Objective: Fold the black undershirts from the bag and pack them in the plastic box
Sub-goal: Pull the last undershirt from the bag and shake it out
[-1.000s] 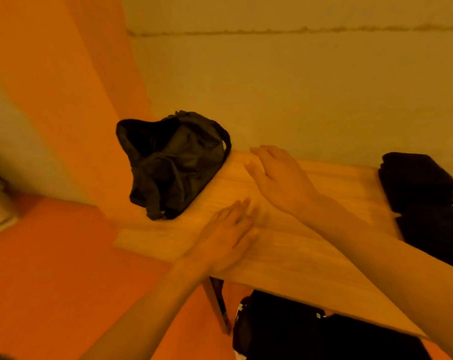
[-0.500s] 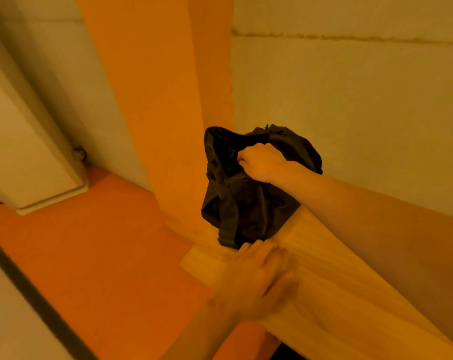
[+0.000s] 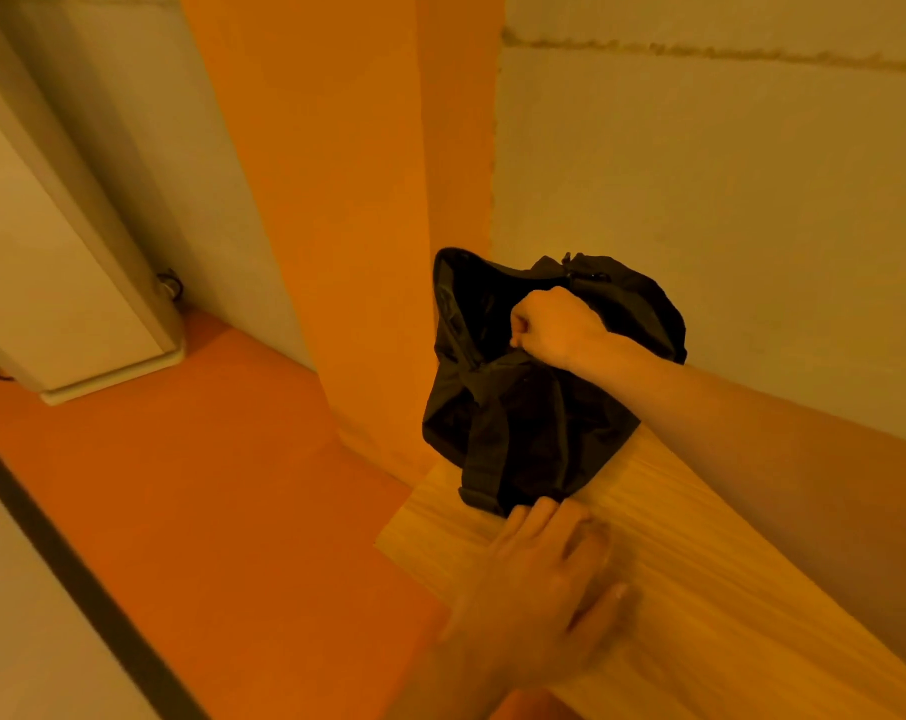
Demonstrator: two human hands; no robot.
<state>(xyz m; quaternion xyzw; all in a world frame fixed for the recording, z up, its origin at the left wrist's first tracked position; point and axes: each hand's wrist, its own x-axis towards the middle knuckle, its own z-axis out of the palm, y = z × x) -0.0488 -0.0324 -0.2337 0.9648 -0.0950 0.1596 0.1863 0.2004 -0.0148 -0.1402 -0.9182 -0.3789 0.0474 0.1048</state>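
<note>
One bag (image 3: pixel 518 423) at table (image 3: pixel 710 589) end; right hand (image 3: pixel 557 327) fingers (image 3: pixel 522 324) clench rim, left hand (image 3: pixel 539 589) flat.

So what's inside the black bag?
The black bag is open, but only darkness shows in its mouth. The right hand has its grip on the bag's front edge there, and the crumpled folds cover whatever lies deeper, so its contents cannot be seen.

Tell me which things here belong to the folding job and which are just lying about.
Job: black bag, gripped at its rim by the right hand; left hand flat on the wooden table.
Lying about: white cabinet, far left.
</note>
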